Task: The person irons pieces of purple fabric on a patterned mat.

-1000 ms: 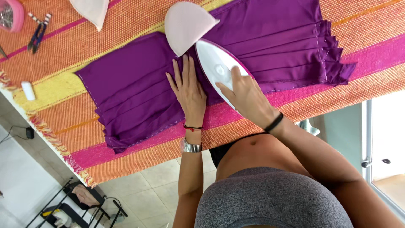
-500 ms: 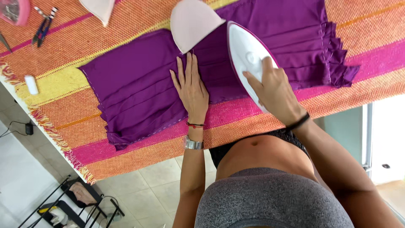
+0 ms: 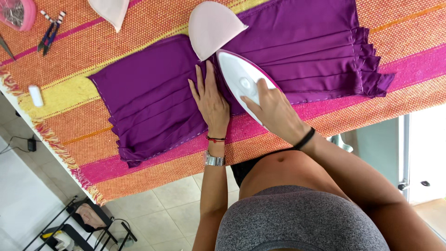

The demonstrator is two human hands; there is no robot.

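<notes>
Iron (image 3: 241, 81) has slid back left toward the left hand (image 3: 211, 102). Right hand (image 3: 274, 109) is wrapped around its handle. Left hand lies flat, fingers spread, on pleated purple fabric (image 3: 153, 102) covering the striped woven cloth (image 3: 418, 32).

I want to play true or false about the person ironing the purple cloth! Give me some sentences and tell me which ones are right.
1. The right hand holds a white iron on the purple cloth. True.
2. The left hand is lifted high off the cloth. False: it lies flat on the cloth beside the iron.
3. The cloth lies on a striped orange, pink and yellow cover. True.
4. The pale cup-shaped pad is under the iron. False: it sits just past the iron's tip.
5. The left wrist is bare. False: it wears a metal watch.
</notes>
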